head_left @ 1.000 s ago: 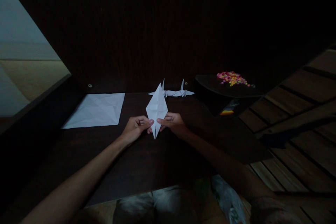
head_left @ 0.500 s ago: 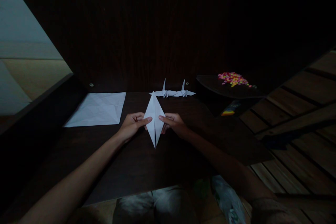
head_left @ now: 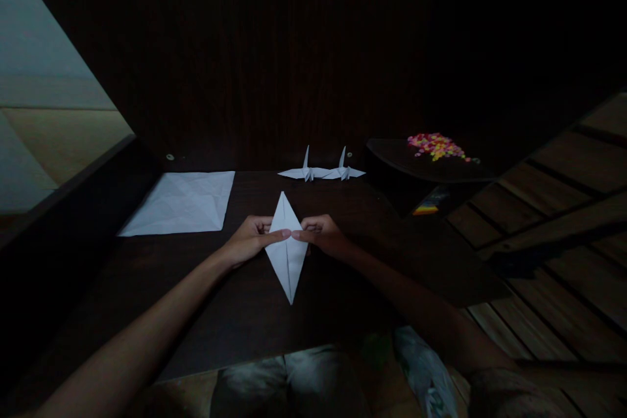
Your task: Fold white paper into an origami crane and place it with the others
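A white paper folded into a long diamond point(head_left: 288, 268) is held between both hands, one point toward the back and one toward me. My left hand point(head_left: 249, 238) grips its left corner, thumb lying on the front face and fingers behind. On the right corner, my right hand point(head_left: 323, 235) does the same; the two thumb tips almost meet at the centre crease. Behind the diamond, two white paper cranes point(head_left: 323, 174) stand wing to wing near the back panel. A creased white sheet of paper point(head_left: 183, 202) lies to the left of my left hand.
A dark wooden desk point(head_left: 196, 313) has a tall back panel point(head_left: 245, 65) and a raised left side edge point(head_left: 73, 183). Small colourful pieces point(head_left: 438, 146) are heaped on a dark corner shelf point(head_left: 392, 158) at right. A plastic bag point(head_left: 424, 366) is below the desk edge, beside my legs.
The paper diamond has come slightly nearer to me, away from the cranes. Both thumbs have slid inward to its middle, and its centre slit now looks narrower.
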The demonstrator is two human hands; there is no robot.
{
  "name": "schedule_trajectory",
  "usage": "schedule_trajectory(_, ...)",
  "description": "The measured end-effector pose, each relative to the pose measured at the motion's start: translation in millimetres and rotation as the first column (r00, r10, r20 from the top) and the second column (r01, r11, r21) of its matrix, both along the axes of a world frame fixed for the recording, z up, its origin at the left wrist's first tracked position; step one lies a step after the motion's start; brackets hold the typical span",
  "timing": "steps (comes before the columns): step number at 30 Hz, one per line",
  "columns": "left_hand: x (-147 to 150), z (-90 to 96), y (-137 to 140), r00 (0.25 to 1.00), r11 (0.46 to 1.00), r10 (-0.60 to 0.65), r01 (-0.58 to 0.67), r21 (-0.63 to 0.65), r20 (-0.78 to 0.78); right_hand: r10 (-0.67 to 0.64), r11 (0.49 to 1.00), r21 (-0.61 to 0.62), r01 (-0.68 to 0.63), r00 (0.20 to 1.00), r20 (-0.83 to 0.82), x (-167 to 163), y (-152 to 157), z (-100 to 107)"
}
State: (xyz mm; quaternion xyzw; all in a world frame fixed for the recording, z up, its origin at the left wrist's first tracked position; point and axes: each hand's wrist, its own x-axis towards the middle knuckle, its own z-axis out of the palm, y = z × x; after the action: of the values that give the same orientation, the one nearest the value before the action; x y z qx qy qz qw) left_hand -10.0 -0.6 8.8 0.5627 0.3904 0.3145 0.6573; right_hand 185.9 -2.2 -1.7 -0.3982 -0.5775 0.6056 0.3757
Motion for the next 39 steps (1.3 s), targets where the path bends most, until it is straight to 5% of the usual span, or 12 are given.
schedule_trajectory(7, -0.5, 7.6, -6.8, 0.964, 0.966, -0.259, 0.260, 0.013, -0.057, -0.071, 0.989, 0.130, 0.077, 0.996, -0.051, 3.7, 1.6, 3.1)
schedule_trajectory(14, 0.6, 11.0, -9.9, 0.930, 0.932, -0.362, 0.362, -0.004, -0.071, -0.102, 0.974, 0.196, 0.113, 0.993, -0.062, 3.0, -2.7, 8.7)
schedule_trajectory(22, 2.3, 10.3, -11.9, 0.911, 0.923, -0.380, 0.386, 0.006, -0.159, -0.154, 0.967, 0.196, 0.161, 0.987, -0.047, 0.6, -4.1, 7.1)
schedule_trajectory(29, 13.0, 5.6, -14.9, 0.959, 0.954, -0.231, 0.256, 0.154, -0.164, -0.227, 0.944, 0.238, 0.229, 0.973, -0.035, -2.8, -8.2, 7.4)
schedule_trajectory(39, 15.2, 1.1, -17.3, 0.963, 0.959, -0.232, 0.250, 0.136, -0.139, -0.191, 0.946, 0.257, 0.197, 0.980, -0.047, -4.6, -11.1, 6.4)
